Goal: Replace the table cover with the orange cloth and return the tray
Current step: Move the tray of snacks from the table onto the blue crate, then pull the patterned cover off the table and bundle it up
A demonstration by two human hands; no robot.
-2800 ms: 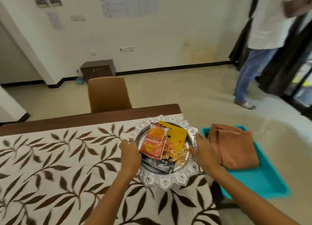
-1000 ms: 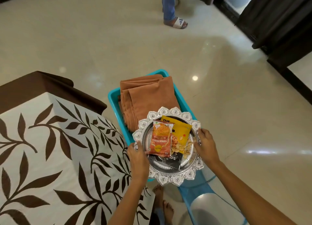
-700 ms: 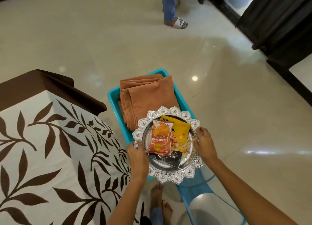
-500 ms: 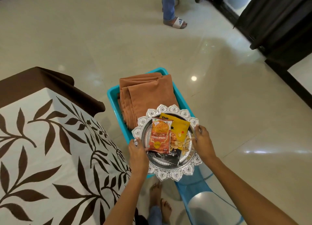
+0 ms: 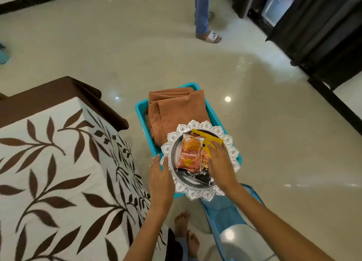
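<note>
Step in hand: the silver tray appears set down on the near end of the blue tub, so the table can be stripped; I judge the cloth is the next thing to fetch.

Left hand: flat and open, fingers straight, lying along the tray's rim at its 9 o'clock edge; it grips nothing that I can see, though whether the palm touches the rim I cannot tell.

Right hand: open, fingers spread, lying over the snack packets on the tray's 3 o'clock side; it is closed on nothing.

Orange cloth: folded, lying in the tub at 12 o'clock from both hands, just beyond the tray, whose far rim overlaps its near edge.

Cloth's long axis: runs from 6 to 12 o'clock, away from the person, folded edges stacked on its 9 o'clock side.

Nearer hand: the right sits a little further forward, yet both are about equally close; a straight reach over the tray would serve.

Table cover: leaf-patterned, spread on the table at 9 o'clock from the hands, not yet removed.

Risk: reaching across could nudge the tray, which overhangs the tub's near rim.
</note>
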